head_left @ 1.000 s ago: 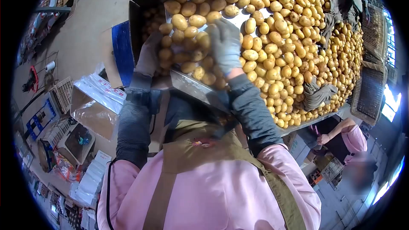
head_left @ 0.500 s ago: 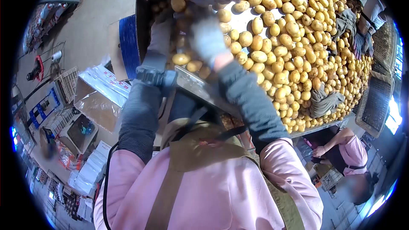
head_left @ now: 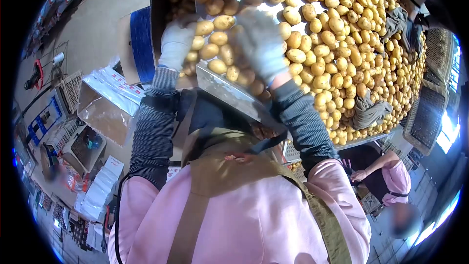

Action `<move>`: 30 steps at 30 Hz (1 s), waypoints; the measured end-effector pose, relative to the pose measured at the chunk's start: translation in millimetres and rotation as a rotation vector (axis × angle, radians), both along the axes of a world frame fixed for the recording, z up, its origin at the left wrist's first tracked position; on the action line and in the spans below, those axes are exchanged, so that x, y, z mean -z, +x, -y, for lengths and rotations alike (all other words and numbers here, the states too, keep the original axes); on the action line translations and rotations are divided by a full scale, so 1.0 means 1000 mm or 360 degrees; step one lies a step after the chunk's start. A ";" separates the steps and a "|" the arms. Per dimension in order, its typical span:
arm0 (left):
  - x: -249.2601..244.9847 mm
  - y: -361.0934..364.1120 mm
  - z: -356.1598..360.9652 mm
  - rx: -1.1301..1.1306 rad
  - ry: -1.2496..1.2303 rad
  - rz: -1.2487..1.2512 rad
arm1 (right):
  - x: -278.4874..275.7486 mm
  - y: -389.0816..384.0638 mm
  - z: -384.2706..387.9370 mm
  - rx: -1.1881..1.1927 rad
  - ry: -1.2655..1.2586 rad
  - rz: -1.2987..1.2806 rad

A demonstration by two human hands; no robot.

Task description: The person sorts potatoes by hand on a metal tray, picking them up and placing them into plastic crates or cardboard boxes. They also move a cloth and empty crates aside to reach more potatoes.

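Yellow-brown potatoes [head_left: 295,55] cover the surface [head_left: 229,93] in the head view, thick from the centre to the upper right of the frame, thinner at the top centre, where bright patches show between them. Some are already in the dark, open-topped container [head_left: 156,17] at upper left, though its depth is in shadow and how full it is cannot be told; far more lie loose outside it. The gloved left hand [head_left: 177,44] is just beside that container, at the left edge of the nearer potatoes; the right hand [head_left: 264,41] is over potatoes right of it. Both are blurred, so I cannot tell how far either grip is open or whether it has hold of one. A plastic-covered carton [head_left: 105,117] sits at left, its contents unclear, and a mesh crate [head_left: 425,117] stands tilted at right, beyond the heap.
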State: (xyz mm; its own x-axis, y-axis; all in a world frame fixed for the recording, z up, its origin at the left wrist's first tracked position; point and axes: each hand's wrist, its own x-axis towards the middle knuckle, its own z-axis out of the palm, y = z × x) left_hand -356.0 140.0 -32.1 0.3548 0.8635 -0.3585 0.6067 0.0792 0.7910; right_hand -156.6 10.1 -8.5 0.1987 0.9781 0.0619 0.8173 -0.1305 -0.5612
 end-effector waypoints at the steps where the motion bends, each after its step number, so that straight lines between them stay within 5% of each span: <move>1: 0.008 0.002 0.001 0.0081 0.0164 -0.0073 | 0.009 0.017 -0.015 0.0118 0.0064 0.0267; 2: 0.003 0.006 0.005 0.0169 0.0318 -0.0152 | 0.013 0.024 -0.024 0.0240 0.0117 0.0528; 3: -0.004 0.013 0.012 0.0108 0.0168 -0.0220 | 0.020 0.014 -0.028 0.0178 -0.0295 0.0356; 6: 0.009 0.024 0.025 0.0076 0.0300 -0.0597 | 0.024 -0.028 -0.007 0.0044 -0.0208 0.0486; 9: 0.034 -0.002 0.031 -0.0019 0.0227 -0.0047 | 0.002 -0.031 0.055 -0.0094 -0.0273 0.0426; 13: 0.045 -0.008 0.046 0.0116 0.0456 -0.0342 | 0.005 -0.034 0.088 0.0135 -0.0355 0.0559; 14: -0.005 0.009 0.053 0.0105 0.0165 -0.0045 | 0.004 -0.031 0.081 0.0105 -0.0355 0.0594; 16: 0.020 0.019 0.062 0.0191 0.0770 -0.0229 | 0.003 0.005 0.059 -0.0169 -0.0255 0.0569; 18: 0.018 0.021 0.062 0.0000 0.0374 -0.0122 | -0.023 0.058 0.033 0.0197 -0.0497 0.0471; 20: 0.030 0.011 0.052 -0.0158 0.0180 0.0182 | 0.028 0.097 0.031 0.0500 0.0212 0.1073; 22: 0.044 0.010 0.053 -0.0250 0.0185 0.0187 | 0.013 0.051 0.021 0.0322 0.0013 0.0727; 23: 0.042 0.011 0.058 -0.0329 0.0112 0.0286 | 0.010 0.025 0.017 0.0341 -0.0538 0.0131; 24: 0.037 0.011 0.064 -0.0407 0.0037 0.0383 | 0.016 -0.007 0.032 0.0147 -0.0170 0.0691; 27: 0.003 0.012 0.086 -0.0128 0.0213 0.0004 | -0.001 -0.049 0.080 0.0017 -0.0187 0.0284; 30: 0.008 0.002 0.087 -0.0003 0.0156 -0.0212 | 0.007 -0.066 0.122 0.0121 -0.0301 0.0402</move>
State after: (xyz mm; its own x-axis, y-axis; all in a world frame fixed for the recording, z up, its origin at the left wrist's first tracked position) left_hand -353.7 53.5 -40.6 0.3085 0.8972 -0.3160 0.7064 0.0064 0.7077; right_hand -222.4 -112.2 -15.0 0.2732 0.9599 -0.0626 0.9116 -0.2791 -0.3018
